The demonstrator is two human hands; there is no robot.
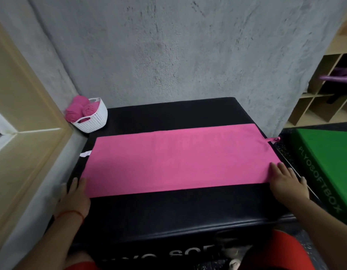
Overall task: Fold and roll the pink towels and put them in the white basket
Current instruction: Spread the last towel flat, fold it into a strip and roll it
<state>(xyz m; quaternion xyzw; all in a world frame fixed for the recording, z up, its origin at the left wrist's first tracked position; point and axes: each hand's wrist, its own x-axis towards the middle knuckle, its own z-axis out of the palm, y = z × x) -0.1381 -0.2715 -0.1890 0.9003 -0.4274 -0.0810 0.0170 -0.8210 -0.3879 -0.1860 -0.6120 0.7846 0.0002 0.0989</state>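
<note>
flat towel solid pink, no print, small white tag at one end, pink loop at the other; rolled towels deeper pink; basket white with rows of small perforations; box under the towel glossy black, white lettering on its front; second box green with darker lettering; wall mottled grey with dark streaks; frame pale beige; shelf light wood, purple object inside; bracelet red; shorts red

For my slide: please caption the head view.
Left hand and right hand rest at the ends of a pink towel on a black box; rolled towels in the white basket.
</note>
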